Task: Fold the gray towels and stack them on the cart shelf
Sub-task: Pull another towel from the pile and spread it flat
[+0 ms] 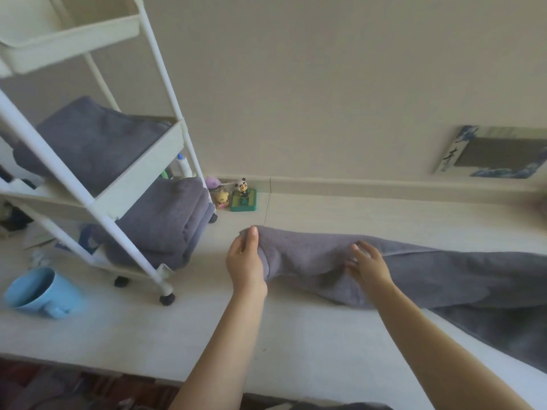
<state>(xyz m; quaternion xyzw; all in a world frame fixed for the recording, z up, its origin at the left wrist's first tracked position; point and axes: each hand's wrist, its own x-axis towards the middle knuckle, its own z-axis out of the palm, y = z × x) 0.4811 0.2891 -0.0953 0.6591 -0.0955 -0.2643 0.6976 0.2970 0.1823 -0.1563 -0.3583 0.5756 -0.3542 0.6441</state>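
A gray towel (429, 276) lies stretched across the white table from the middle to the right edge, partly bunched. My left hand (245, 258) pinches its left corner, thumb on top. My right hand (367, 264) presses on the towel's folded middle with fingers curled into the cloth. A white cart (154, 143) stands at the left. One folded gray towel (88, 143) rests on its middle shelf, and another folded gray towel (165, 223) sits on the bottom shelf.
A blue mug (41, 291) lies on its side at the left front of the table. Small toy figures (233, 195) stand by the wall behind the cart's wheel. A framed picture (497, 152) leans on the wall at the right.
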